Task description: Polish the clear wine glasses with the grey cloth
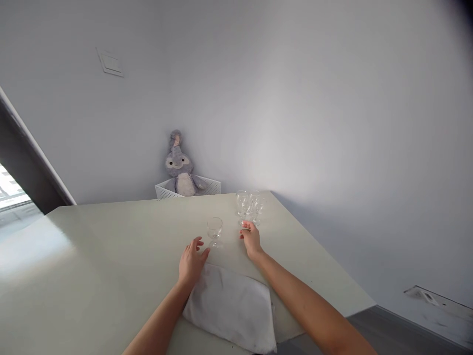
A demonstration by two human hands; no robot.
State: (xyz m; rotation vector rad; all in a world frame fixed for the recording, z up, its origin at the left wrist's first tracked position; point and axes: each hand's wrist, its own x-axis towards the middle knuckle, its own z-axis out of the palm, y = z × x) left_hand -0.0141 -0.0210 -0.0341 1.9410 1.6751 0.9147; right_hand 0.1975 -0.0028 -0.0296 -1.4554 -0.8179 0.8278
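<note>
A clear stemmed glass (215, 229) stands upright on the pale table, a little apart from the others. Just in front of it and to its left is my left hand (192, 260), thumb and fingers apart, with nothing in it. My right hand (252, 240) is near the front of a group of several similar glasses (253, 203); its fingers are curled but spaced, and I see nothing between them. A folded white cloth (232, 306) lies flat between my forearms, its upper left corner beside my left wrist.
The table's (121, 246) right edge runs close to the wall. Behind the far edge, a grey plush toy (181, 170) sits in a white perforated basket (210, 186). A light switch (111, 63) is on the wall, and a dark frame (29, 143) stands at the left.
</note>
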